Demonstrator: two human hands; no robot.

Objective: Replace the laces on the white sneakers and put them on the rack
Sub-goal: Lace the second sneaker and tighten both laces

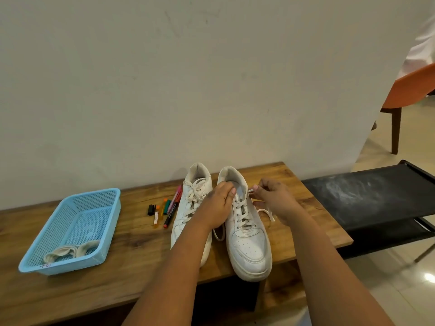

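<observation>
Head view: right hand [270,198] pinches lace [250,190].

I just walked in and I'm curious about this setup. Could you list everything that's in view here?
sneakers: two, white, side by side on the table
lace: one, white, loose end beside the right-hand sneaker
table: one, brown wood, against the wall
basket: one, light blue, on the table's left part
old laces: bundle, off-white, in the basket
markers: several, mixed colours, left of the sneakers
rack: one, black, right of the table
chair: one, orange, far right
left hand: holds the right-hand sneaker's collar
right hand: pinches the lace tip
</observation>
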